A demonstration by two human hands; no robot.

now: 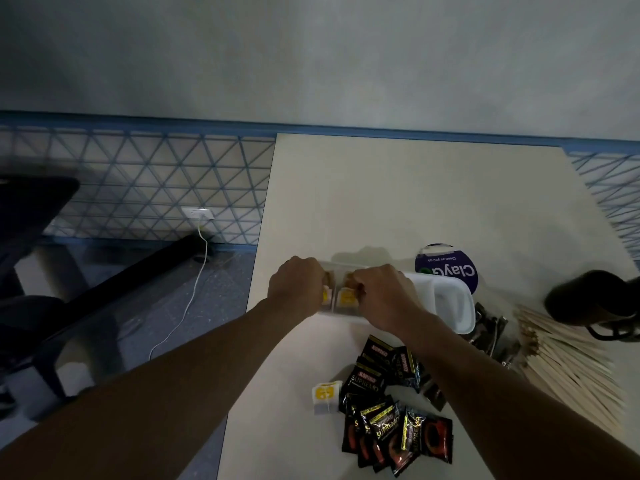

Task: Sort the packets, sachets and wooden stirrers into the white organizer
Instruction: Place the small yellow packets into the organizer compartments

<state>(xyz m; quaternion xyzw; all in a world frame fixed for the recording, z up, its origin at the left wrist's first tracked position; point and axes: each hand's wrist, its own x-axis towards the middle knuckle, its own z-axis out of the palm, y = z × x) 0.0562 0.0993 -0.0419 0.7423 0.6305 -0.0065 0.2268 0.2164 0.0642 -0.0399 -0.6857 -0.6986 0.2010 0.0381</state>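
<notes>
The white organizer (450, 299) lies across the table's middle. Both my hands are over its left end. My left hand (298, 285) has its fingers curled down onto yellow-tagged tea bags (347, 298) standing in the left compartments. My right hand (384, 292) pinches one of those tea bags. The organizer's right compartment shows bare white. One loose tea bag (325, 394) lies near the table's left edge. Black coffee sachets (388, 410) are heaped nearer me. Wooden stirrers (561, 362) fan out at the right.
A round purple sticker (450, 268) sits on the cream table (381, 195) behind the organizer. A dark object (588, 296) juts in at the right edge. Small dark packets (491, 330) lie by the organizer's right end. Floor, a chair and a cable lie off the table's left edge.
</notes>
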